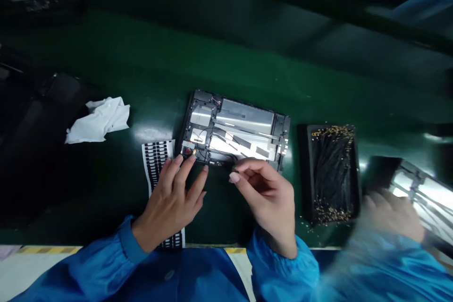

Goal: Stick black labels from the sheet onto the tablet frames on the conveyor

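Note:
An opened tablet-like device lies on the green table, its silvery inside facing up. My left hand is open, fingers spread, with fingertips at the device's lower left corner beside a small gold-coloured part. A thin black cable runs in a loop across the device from that corner. My right hand is closed in a pinch at the device's lower edge, thumb and forefinger on the cable's end. The tip itself is mostly hidden by the fingers. Under my left hand lies a sheet of black stickers.
Right of the device stands a black tray full of thin black cables with gold ends. A co-worker's blurred hand touches another opened device at far right. Crumpled white paper lies on the left, near dark objects.

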Available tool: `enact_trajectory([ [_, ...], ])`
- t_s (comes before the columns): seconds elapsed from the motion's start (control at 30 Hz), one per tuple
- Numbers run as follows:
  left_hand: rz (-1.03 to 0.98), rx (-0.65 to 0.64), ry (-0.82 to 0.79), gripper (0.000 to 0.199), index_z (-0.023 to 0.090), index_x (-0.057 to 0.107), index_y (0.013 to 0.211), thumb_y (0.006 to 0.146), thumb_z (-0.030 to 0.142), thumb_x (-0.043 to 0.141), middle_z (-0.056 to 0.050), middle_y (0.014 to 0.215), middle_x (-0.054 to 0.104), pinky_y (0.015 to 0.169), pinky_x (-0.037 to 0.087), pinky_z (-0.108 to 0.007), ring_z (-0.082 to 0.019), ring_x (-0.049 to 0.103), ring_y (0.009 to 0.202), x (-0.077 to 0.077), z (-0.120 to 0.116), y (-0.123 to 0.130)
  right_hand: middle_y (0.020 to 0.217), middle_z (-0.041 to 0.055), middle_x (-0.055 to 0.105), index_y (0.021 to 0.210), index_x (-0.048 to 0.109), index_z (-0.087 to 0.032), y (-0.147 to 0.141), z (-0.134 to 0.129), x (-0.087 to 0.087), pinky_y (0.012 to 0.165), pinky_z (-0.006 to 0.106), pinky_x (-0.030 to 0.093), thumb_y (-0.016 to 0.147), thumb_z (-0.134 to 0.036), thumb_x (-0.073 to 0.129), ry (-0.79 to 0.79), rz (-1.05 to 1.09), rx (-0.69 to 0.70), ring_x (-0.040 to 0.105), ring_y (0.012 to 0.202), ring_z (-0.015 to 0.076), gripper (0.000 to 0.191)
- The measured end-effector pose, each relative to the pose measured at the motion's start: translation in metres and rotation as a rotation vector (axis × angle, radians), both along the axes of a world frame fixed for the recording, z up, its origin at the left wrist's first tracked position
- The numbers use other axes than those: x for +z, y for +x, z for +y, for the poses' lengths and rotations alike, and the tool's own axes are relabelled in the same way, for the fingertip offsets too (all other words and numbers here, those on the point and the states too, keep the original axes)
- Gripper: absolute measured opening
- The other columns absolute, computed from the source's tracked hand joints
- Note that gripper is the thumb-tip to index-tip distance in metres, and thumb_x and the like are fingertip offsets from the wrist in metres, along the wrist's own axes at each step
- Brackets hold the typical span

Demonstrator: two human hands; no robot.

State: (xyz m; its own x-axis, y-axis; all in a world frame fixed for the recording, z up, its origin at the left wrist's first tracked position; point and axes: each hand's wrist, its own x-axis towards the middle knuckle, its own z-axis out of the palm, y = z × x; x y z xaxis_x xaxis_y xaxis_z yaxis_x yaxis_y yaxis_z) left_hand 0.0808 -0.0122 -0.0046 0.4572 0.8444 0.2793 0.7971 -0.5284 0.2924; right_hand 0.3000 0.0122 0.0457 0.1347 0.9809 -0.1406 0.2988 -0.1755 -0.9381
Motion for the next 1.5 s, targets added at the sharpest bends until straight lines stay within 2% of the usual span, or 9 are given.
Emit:
enact_trajectory([
  [0.1,-0.008,-0.013,0.017,0.053,0.018,0.06,0.156,0.105,0.027,0.068,-0.018,0.158,0.064,0.128,0.051,-0.06,-0.037,0.056,0.15,0.002,0.003,0.007,0.093,0.0025,0.082,0.098,0.078,-0.025,-0.002,-0.001,-0.005,0.077,0.031,0.067,0.1,-0.021,0.079,0.178,-0.214,0.02,0.079,0.083,0.0188,0.004],
  [0.27,-0.015,-0.002,0.025,0.049,0.02,0.062,0.154,0.106,0.023,0.062,-0.016,0.155,0.066,0.128,0.052,-0.057,-0.034,0.057,0.151,0.004,0.009,0.013,0.1,0.0045,0.079,0.108,0.077,-0.025,-0.007,-0.002,-0.01,0.083,0.034,0.069,0.103,-0.006,0.068,0.365,-0.441,0.153,0.079,0.092,0.0204,0.022],
  [0.4,-0.012,-0.027,0.002,0.049,0.019,0.062,0.153,0.104,0.023,0.064,-0.018,0.156,0.063,0.129,0.051,-0.056,-0.036,0.054,0.154,0.003,0.01,0.013,0.109,0.0057,0.071,0.112,0.074,-0.025,-0.01,-0.002,-0.016,0.082,0.033,0.068,0.101,-0.001,0.066,0.427,-0.513,0.148,0.076,0.093,0.0189,0.028],
  [0.5,-0.021,-0.03,-0.003,0.053,0.019,0.06,0.154,0.102,0.026,0.068,-0.019,0.157,0.06,0.13,0.047,-0.058,-0.037,0.048,0.158,0.001,0.009,0.013,0.12,0.0088,0.065,0.112,0.074,-0.024,-0.012,-0.002,-0.022,0.083,0.034,0.067,0.101,-0.002,0.067,0.445,-0.572,0.13,0.075,0.099,0.0195,0.026],
  [0.63,-0.026,-0.031,-0.004,0.056,0.018,0.058,0.156,0.101,0.026,0.068,-0.019,0.157,0.059,0.132,0.044,-0.058,-0.038,0.043,0.161,0.0,0.009,0.013,0.116,0.0097,0.068,0.117,0.072,-0.024,-0.015,-0.001,-0.027,0.09,0.034,0.068,0.101,0.0,0.065,0.462,-0.646,0.143,0.074,0.113,0.0226,0.029],
  [1.1,-0.029,-0.038,0.005,0.057,0.015,0.058,0.155,0.1,0.025,0.068,-0.02,0.158,0.055,0.129,0.047,-0.057,-0.038,0.046,0.155,0.001,0.011,0.012,0.114,0.01,0.071,0.117,0.072,-0.022,-0.018,0.0,-0.029,0.086,0.032,0.067,0.102,-0.005,0.066,0.487,-0.68,0.182,0.074,0.107,0.0216,0.024],
  [1.33,-0.034,-0.024,-0.017,0.064,0.02,0.055,0.16,0.098,0.026,0.071,-0.018,0.155,0.057,0.13,0.046,-0.057,-0.037,0.049,0.152,0.002,0.012,0.013,0.114,0.0094,0.073,0.121,0.072,-0.023,-0.015,0.0,-0.027,0.086,0.033,0.07,0.101,-0.005,0.07,0.49,-0.701,0.208,0.076,0.106,0.0218,0.026],
  [1.5,-0.011,-0.039,-0.026,0.062,0.02,0.054,0.161,0.101,0.028,0.069,-0.019,0.158,0.055,0.129,0.046,-0.056,-0.037,0.05,0.151,0.003,0.012,0.012,0.115,0.0095,0.075,0.123,0.074,-0.023,-0.015,-0.001,-0.027,0.086,0.034,0.07,0.101,-0.007,0.069,0.5,-0.683,0.206,0.076,0.104,0.0224,0.028],
])
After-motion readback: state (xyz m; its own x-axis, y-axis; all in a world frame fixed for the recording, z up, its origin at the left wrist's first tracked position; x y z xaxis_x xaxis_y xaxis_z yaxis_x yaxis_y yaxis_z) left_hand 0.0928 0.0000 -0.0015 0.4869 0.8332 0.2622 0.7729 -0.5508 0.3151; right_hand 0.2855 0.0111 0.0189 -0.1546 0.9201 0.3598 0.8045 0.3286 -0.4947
